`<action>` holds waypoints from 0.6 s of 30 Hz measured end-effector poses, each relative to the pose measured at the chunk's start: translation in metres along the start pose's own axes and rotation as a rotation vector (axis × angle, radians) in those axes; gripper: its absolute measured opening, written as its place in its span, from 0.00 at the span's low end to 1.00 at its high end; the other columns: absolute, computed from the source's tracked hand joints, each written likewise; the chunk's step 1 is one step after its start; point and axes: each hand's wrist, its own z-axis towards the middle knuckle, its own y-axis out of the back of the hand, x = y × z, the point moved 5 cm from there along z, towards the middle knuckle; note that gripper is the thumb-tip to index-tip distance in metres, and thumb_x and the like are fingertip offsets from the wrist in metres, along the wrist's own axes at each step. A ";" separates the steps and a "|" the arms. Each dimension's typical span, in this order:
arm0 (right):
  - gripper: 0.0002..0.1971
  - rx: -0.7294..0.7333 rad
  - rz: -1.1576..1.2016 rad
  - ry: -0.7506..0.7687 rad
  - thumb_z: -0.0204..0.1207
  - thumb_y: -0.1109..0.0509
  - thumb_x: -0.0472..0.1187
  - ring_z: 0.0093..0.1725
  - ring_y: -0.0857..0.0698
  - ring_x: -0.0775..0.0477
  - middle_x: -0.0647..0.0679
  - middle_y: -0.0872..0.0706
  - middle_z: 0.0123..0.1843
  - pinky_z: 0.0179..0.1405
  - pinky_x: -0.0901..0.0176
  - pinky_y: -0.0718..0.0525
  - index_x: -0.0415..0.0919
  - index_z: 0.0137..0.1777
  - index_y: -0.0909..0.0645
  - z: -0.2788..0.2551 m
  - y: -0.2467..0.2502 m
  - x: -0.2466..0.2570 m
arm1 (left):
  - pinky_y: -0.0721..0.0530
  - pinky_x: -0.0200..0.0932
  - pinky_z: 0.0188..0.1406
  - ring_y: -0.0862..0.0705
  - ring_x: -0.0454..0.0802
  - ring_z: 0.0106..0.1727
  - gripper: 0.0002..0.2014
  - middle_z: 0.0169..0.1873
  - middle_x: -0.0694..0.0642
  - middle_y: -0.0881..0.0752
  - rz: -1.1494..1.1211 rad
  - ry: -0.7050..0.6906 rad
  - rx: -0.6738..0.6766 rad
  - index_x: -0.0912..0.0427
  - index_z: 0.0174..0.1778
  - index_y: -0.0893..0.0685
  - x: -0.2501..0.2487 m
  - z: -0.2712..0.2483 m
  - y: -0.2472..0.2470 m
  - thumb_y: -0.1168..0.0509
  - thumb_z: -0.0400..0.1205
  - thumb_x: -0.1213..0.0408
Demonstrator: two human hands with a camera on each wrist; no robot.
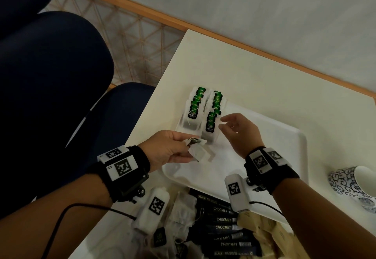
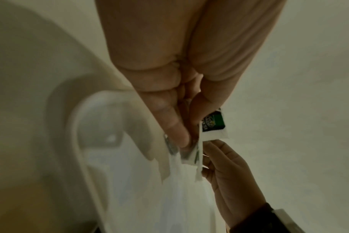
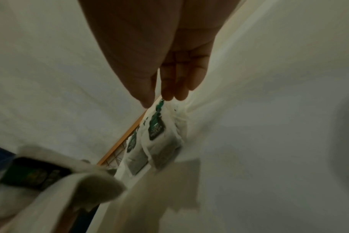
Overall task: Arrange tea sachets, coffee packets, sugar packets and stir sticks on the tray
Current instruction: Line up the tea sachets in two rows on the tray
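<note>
Left hand (image 1: 168, 148) pinching a small bunch of loose tea sachets (image 1: 198, 149) between thumb and fingers, held just above the near-left part of the white tray (image 1: 284, 136). Right hand (image 1: 240, 130) spread and relaxed, holding nothing, fingertips just beside the right-hand row of placed sachets (image 1: 211, 125).

Two rows of green-tag sachets standing overlapped at the tray's far-left corner, left row (image 1: 193, 112) touching the right one. Still off the tray, heaped at the near edge of the desk (image 1: 234, 71): more tea sachets (image 1: 183, 212), dark coffee packets (image 1: 222, 227), pale brown packets (image 1: 262, 230), probably sugar. No stir sticks spotted. Patterned cup (image 1: 354, 185) lying tipped by the desk's right edge.

Risks, judged from here:
- Rows leaning domino-style; a nudge from the right hand's fingertips likely topples the front sachet and then the row.
- Several sachets in one pinch; peeling one off may drag a second by its string, or drop the bunch onto the tray out of line.
- Strings and tags loose; possible snag on the neighbouring row when slotting in.
- Rows sitting right at the tray's far-left rim, close to the desk's left edge; a push that way could spill sachets off the tray.
- Wrist-camera cables trailing over the near heap; arm travel may scatter packets.
</note>
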 end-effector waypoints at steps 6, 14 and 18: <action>0.15 0.297 -0.085 0.106 0.77 0.35 0.30 0.42 0.20 0.63 0.66 0.17 0.41 0.45 0.83 0.29 0.51 0.46 0.12 -0.024 -0.025 -0.002 | 0.10 0.38 0.40 0.10 0.48 0.36 0.12 0.37 0.58 0.09 0.015 -0.021 -0.019 0.61 0.55 0.13 0.001 0.001 -0.001 0.34 0.79 0.77; 0.15 0.253 0.011 0.070 0.77 0.35 0.30 0.42 0.16 0.62 0.61 0.13 0.42 0.47 0.75 0.23 0.51 0.47 0.13 -0.023 -0.030 0.004 | 0.10 0.40 0.44 0.09 0.54 0.43 0.15 0.50 0.67 0.10 0.004 -0.029 -0.049 0.66 0.61 0.15 0.001 0.001 0.004 0.33 0.79 0.76; 0.16 0.232 0.192 0.116 0.68 0.21 0.46 0.42 0.17 0.58 0.56 0.14 0.44 0.38 0.65 0.18 0.56 0.54 0.19 -0.045 -0.025 0.019 | 0.10 0.42 0.43 0.09 0.54 0.43 0.14 0.50 0.67 0.11 -0.055 -0.064 -0.071 0.69 0.61 0.16 -0.001 0.002 0.004 0.34 0.80 0.77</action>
